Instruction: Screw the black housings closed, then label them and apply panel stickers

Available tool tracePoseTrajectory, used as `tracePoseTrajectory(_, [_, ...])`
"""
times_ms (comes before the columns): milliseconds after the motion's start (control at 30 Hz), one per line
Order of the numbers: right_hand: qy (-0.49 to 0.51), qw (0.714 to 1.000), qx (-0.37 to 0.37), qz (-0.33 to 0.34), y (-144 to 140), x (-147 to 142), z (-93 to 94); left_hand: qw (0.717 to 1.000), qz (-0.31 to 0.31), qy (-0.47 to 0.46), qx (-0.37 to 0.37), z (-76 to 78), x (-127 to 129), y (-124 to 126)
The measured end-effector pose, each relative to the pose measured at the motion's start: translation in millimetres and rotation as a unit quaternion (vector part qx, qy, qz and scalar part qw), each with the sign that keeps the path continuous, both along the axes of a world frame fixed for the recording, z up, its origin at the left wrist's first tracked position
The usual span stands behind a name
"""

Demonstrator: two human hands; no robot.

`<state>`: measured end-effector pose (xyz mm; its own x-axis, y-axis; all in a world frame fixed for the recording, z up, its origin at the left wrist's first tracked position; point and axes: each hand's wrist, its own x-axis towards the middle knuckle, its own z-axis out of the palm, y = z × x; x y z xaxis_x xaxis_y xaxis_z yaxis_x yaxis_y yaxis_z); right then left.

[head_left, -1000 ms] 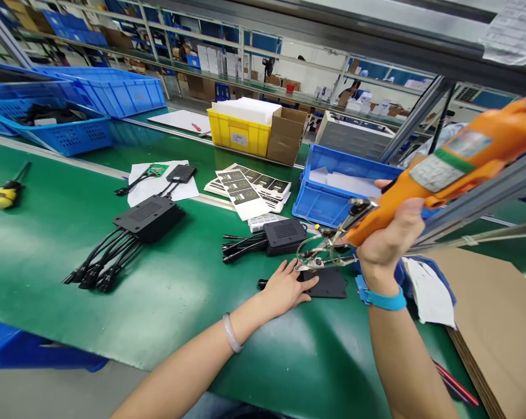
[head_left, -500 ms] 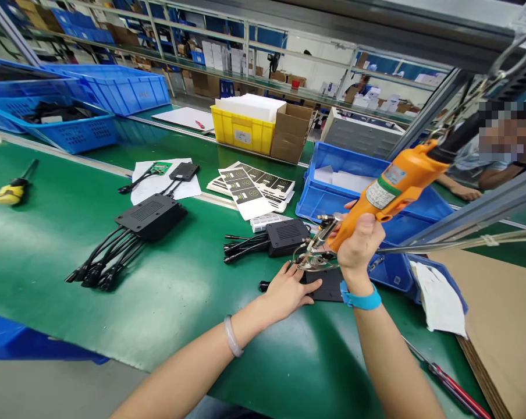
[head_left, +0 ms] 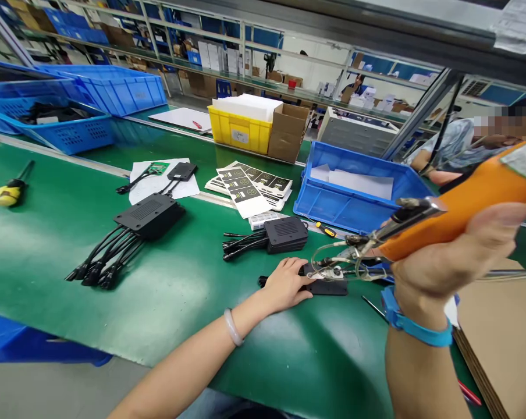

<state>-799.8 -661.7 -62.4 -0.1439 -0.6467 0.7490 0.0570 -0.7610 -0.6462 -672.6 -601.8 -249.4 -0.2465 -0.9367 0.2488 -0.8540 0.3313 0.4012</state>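
A flat black box point(head_left: 328, 285) is being pressed down on the green table point(head_left: 167, 302) by the left hand point(head_left: 287, 284), likely so it cannot slide. An orange electric screwdriver point(head_left: 459, 206) is being gripped tightly by the right hand point(head_left: 446, 262), its tip hanging just above the box.

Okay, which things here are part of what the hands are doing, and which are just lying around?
In use:
left hand on flat black unit
right hand gripping orange electric screwdriver

Lying about:
yellow-handled screwdriver
printed cards
yellow bin
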Motion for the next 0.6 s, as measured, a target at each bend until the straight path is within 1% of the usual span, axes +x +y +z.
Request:
tracePoseTrajectory(33, [-0.005,1.000,-0.012,-0.008,1.0,-1.7,4.2,1.000,0.007,0.022,0.006,-0.1,0.0,-0.8])
tracePoseTrajectory(100, [-0.019,1.000,-0.007,0.001,2.5,-2.0,2.7,0.998,0.029,0.056,0.020,-0.1,-0.6,-2.6])
tracePoseTrajectory(133, [-0.014,1.000,0.013,0.016,3.2,-1.0,-2.4,0.997,0.039,0.067,0.025,0.0,-0.9,-3.4])
tracePoseTrajectory(200, [-0.009,0.999,0.045,0.024,4.7,2.0,-17.6,0.995,0.051,0.078,0.029,0.4,-1.6,-4.6])
tracePoseTrajectory(300, [0.008,0.998,0.058,-0.003,6.9,6.4,-40.9,0.993,0.061,0.093,0.034,0.5,-2.0,-5.0])
tracePoseTrajectory(367, [0.019,0.998,0.065,-0.010,8.7,8.0,-50.6,0.992,0.062,0.102,0.034,0.0,-1.8,-4.7])
tracePoseTrajectory(500, [0.031,0.997,0.074,0.017,11.6,8.6,-55.3,0.991,0.058,0.113,0.032,-1.3,-1.2,-4.4])
tracePoseTrajectory(600, [0.003,0.998,0.067,0.021,10.1,8.2,-53.6,0.991,0.060,0.115,0.038,-2.4,-1.1,-5.0])
